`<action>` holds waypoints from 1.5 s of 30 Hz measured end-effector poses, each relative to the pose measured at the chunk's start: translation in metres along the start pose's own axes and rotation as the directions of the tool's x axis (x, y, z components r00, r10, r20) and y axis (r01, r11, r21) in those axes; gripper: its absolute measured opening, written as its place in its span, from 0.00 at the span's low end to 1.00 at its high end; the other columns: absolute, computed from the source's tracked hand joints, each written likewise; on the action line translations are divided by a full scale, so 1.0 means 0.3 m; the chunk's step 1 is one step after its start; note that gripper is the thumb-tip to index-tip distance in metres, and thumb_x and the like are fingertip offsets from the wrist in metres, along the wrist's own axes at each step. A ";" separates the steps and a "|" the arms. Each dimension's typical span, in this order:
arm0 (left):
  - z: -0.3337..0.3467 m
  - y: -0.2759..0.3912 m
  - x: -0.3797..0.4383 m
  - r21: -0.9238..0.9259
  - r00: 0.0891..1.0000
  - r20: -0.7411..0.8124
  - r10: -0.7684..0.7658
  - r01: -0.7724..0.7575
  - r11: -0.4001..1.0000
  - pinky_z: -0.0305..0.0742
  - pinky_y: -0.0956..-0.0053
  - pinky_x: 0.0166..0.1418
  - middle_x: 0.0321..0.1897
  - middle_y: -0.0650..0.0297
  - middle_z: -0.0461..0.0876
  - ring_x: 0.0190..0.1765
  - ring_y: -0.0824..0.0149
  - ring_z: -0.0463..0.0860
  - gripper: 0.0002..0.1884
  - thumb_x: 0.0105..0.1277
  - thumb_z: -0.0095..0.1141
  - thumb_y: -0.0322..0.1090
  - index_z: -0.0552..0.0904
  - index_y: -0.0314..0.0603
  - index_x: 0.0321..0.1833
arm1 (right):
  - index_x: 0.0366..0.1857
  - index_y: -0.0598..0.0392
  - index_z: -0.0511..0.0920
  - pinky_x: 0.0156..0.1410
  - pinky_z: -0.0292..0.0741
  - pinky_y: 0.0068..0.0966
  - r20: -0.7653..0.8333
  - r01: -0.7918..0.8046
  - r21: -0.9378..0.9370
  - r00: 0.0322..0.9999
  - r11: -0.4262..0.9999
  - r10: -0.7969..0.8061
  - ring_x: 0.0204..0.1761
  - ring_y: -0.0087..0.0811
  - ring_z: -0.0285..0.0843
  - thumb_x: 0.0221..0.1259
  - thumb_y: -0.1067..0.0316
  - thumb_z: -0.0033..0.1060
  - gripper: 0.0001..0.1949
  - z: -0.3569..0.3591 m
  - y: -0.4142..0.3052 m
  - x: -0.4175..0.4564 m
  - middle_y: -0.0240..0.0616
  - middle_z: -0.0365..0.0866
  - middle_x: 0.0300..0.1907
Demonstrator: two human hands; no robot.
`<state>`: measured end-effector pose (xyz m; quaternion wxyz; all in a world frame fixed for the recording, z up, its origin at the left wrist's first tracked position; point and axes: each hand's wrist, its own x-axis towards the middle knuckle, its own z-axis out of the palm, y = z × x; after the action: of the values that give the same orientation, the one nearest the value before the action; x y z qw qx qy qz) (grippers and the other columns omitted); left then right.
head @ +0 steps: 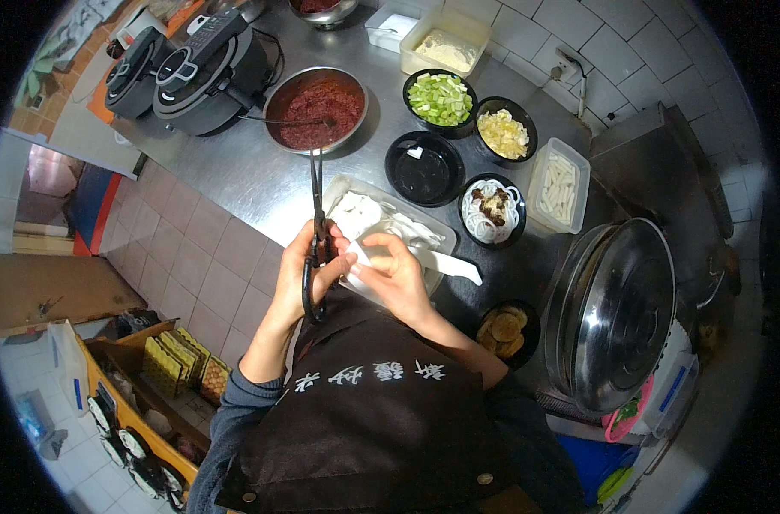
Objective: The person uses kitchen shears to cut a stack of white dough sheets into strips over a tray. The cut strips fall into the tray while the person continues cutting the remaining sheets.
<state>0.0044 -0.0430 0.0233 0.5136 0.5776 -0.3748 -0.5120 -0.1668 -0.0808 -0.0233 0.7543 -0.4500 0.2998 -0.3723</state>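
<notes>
My left hand holds black-handled scissors, their blades pointing away from me. With its fingertips it also touches a white, flat strip of food. My right hand pinches that same strip, close beside the left fingertips. Both hands are over the near edge of a clear plastic tub that holds white, sheet-like pieces. A broad white piece sticks out past the tub's right side. Beyond the tub stands a black bowl with one small white piece in it.
A steel bowl of red paste stands at the back left, beside electric cookers. Bowls of chopped green vegetable, chopped pale yellow food and white noodles stand to the right. Further right are a tub of white sticks and large metal lids.
</notes>
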 end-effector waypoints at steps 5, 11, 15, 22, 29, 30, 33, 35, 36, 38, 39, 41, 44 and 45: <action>-0.004 0.061 0.014 -0.069 0.998 -0.047 0.038 -0.042 0.997 0.81 0.79 0.45 0.40 0.68 0.83 0.43 0.76 0.82 0.16 0.70 0.68 0.21 0.77 0.37 0.56 | 0.60 0.68 0.80 0.59 0.82 0.23 0.179 -0.150 -0.049 0.971 0.988 0.156 0.50 0.25 0.89 0.76 0.75 0.65 0.14 -0.063 0.006 0.011 0.42 0.92 0.49; -0.023 0.026 0.039 0.080 0.990 -0.097 0.098 -0.090 0.993 0.79 0.77 0.54 0.44 0.65 0.87 0.47 0.74 0.83 0.16 0.73 0.67 0.26 0.77 0.35 0.59 | 0.55 0.68 0.86 0.56 0.83 0.22 0.097 -0.115 -0.059 0.988 0.992 0.120 0.47 0.25 0.90 0.78 0.72 0.63 0.12 -0.050 0.008 0.010 0.41 0.93 0.45; -0.053 -0.007 0.024 0.189 0.988 -0.088 0.130 -0.111 0.976 0.80 0.71 0.59 0.50 0.56 0.89 0.54 0.67 0.86 0.16 0.79 0.63 0.34 0.78 0.33 0.61 | 0.55 0.68 0.86 0.54 0.83 0.22 0.008 -0.065 -0.091 0.998 0.994 0.066 0.45 0.25 0.90 0.78 0.72 0.62 0.11 -0.057 0.017 0.018 0.41 0.93 0.45; -0.113 -0.073 -0.102 0.574 0.995 0.049 -0.089 0.045 0.818 0.80 0.57 0.54 0.47 0.43 0.86 0.51 0.43 0.88 0.15 0.79 0.61 0.36 0.78 0.39 0.62 | 0.53 0.68 0.87 0.52 0.83 0.21 -0.139 -0.027 0.034 0.990 0.999 0.032 0.44 0.24 0.89 0.78 0.73 0.62 0.10 -0.063 -0.002 0.040 0.41 0.93 0.44; -0.060 -0.051 -0.115 0.679 0.992 0.127 -0.025 -0.069 0.731 0.79 0.56 0.49 0.43 0.44 0.86 0.45 0.43 0.87 0.17 0.76 0.63 0.35 0.77 0.37 0.63 | 0.51 0.68 0.87 0.50 0.79 0.17 -0.099 0.020 -0.066 0.995 0.998 -0.027 0.43 0.19 0.86 0.77 0.75 0.63 0.09 -0.062 0.035 0.035 0.38 0.93 0.44; -0.052 -0.039 -0.114 0.681 0.991 0.133 -0.014 -0.081 0.728 0.78 0.55 0.49 0.43 0.44 0.86 0.45 0.43 0.87 0.17 0.76 0.63 0.35 0.77 0.37 0.63 | 0.51 0.68 0.87 0.50 0.79 0.16 -0.096 0.025 -0.089 0.995 0.996 -0.033 0.43 0.19 0.86 0.77 0.75 0.63 0.09 -0.053 0.028 0.030 0.38 0.93 0.43; -0.051 -0.037 -0.105 0.678 0.989 0.140 -0.043 -0.064 0.733 0.77 0.49 0.49 0.44 0.39 0.85 0.49 0.36 0.85 0.17 0.76 0.62 0.34 0.77 0.37 0.62 | 0.50 0.69 0.87 0.51 0.79 0.16 -0.087 0.010 -0.109 0.996 0.994 -0.020 0.43 0.19 0.86 0.77 0.75 0.63 0.09 -0.043 0.006 0.024 0.38 0.93 0.44; -0.051 -0.035 -0.102 0.698 0.989 0.143 -0.038 -0.073 0.712 0.77 0.49 0.47 0.40 0.40 0.84 0.46 0.38 0.85 0.15 0.76 0.62 0.34 0.78 0.37 0.61 | 0.50 0.69 0.87 0.51 0.79 0.17 -0.082 -0.009 -0.097 0.997 0.995 0.001 0.44 0.19 0.85 0.76 0.75 0.63 0.09 -0.049 0.017 0.024 0.37 0.93 0.44; -0.049 -0.032 -0.103 0.719 0.989 0.144 -0.014 -0.095 0.688 0.77 0.53 0.44 0.36 0.44 0.84 0.40 0.44 0.85 0.14 0.76 0.62 0.33 0.78 0.37 0.59 | 0.50 0.69 0.88 0.52 0.79 0.17 -0.085 -0.003 -0.094 0.996 0.996 -0.005 0.44 0.19 0.85 0.76 0.75 0.63 0.09 -0.047 0.016 0.023 0.37 0.93 0.44; -0.051 -0.035 -0.104 0.726 0.988 0.152 0.005 -0.115 0.677 0.76 0.59 0.39 0.28 0.50 0.83 0.32 0.53 0.85 0.11 0.76 0.63 0.33 0.80 0.37 0.56 | 0.51 0.69 0.88 0.52 0.80 0.17 -0.090 0.008 -0.087 0.996 0.996 -0.016 0.45 0.19 0.86 0.76 0.75 0.63 0.09 -0.042 0.014 0.023 0.38 0.93 0.44; -0.059 -0.041 -0.104 0.714 0.988 0.157 0.000 -0.113 0.690 0.75 0.61 0.36 0.25 0.52 0.82 0.29 0.56 0.85 0.10 0.76 0.63 0.33 0.81 0.37 0.54 | 0.51 0.69 0.88 0.52 0.79 0.17 -0.095 0.014 -0.094 0.995 0.995 -0.023 0.44 0.19 0.86 0.76 0.75 0.63 0.09 -0.043 0.014 0.023 0.38 0.93 0.44; -0.062 -0.035 -0.105 0.687 0.986 0.162 -0.038 -0.085 0.721 0.73 0.64 0.32 0.20 0.56 0.80 0.24 0.62 0.83 0.08 0.76 0.63 0.34 0.82 0.36 0.50 | 0.51 0.69 0.88 0.52 0.79 0.17 -0.104 0.023 -0.109 0.994 0.994 -0.035 0.44 0.19 0.86 0.76 0.75 0.63 0.09 -0.050 0.016 0.023 0.38 0.93 0.43; -0.057 -0.016 -0.108 0.633 0.980 0.153 -0.125 0.000 0.774 0.71 0.68 0.28 0.16 0.61 0.78 0.20 0.69 0.80 0.09 0.77 0.63 0.35 0.83 0.35 0.45 | 0.51 0.69 0.88 0.51 0.79 0.17 -0.105 -0.005 -0.102 0.994 0.995 -0.006 0.44 0.19 0.86 0.76 0.75 0.64 0.09 -0.066 0.034 0.024 0.38 0.93 0.43; -0.055 -0.019 -0.113 0.609 0.979 0.141 -0.147 0.031 0.793 0.71 0.69 0.27 0.16 0.62 0.78 0.20 0.70 0.80 0.10 0.77 0.64 0.36 0.83 0.35 0.44 | 0.51 0.69 0.88 0.51 0.79 0.17 -0.104 -0.015 -0.113 0.995 0.994 0.004 0.44 0.19 0.86 0.76 0.75 0.64 0.09 -0.072 0.041 0.023 0.38 0.93 0.43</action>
<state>0.0134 -0.0060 0.0239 0.2416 0.6791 -0.5355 -0.4400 -0.1765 -0.0926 -0.0443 0.7128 -0.4707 0.3614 -0.3739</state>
